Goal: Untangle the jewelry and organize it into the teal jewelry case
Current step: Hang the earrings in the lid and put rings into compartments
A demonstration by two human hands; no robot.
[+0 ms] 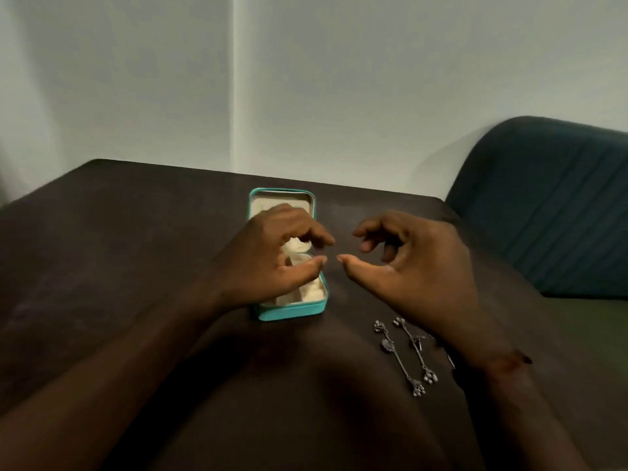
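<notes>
A pale grey-white wall [136, 79] fills the far side from ten to two o'clock. In front of it is the dark brown wooden table [102, 249], and a dark teal padded chair [543, 205] stands off the table's edge at about three o'clock.

Both bare forearms reach in from six o'clock. The left hand [268, 253] hovers over the case with its fingers curled and the thumb tip close under the forefinger. Blur hides whether anything fine is pinched there. The right hand [418, 263] hangs just beside it at three o'clock, fingers loosely bent, thumb out, a clear gap between them and nothing seen in it.

The small teal rectangular jewelry case with cream lining [289, 312] lies open near the table's centre, its lid tipped back towards twelve o'clock. Its compartments are mostly covered by the left hand.

The silver long-stemmed jewelry pieces with clustered ends [404, 355] lie on the table at about five o'clock from the case, just inside the right wrist. Two stems lie side by side, and a third bit is half hidden by the wrist.

The step seems to be fetching the next piece. It would go best by bringing the right hand back to five o'clock and pinching one stem at its middle. Lifting it slowly would show whether the clusters snag their neighbour, and then it can be laid flat in a free compartment.
</notes>
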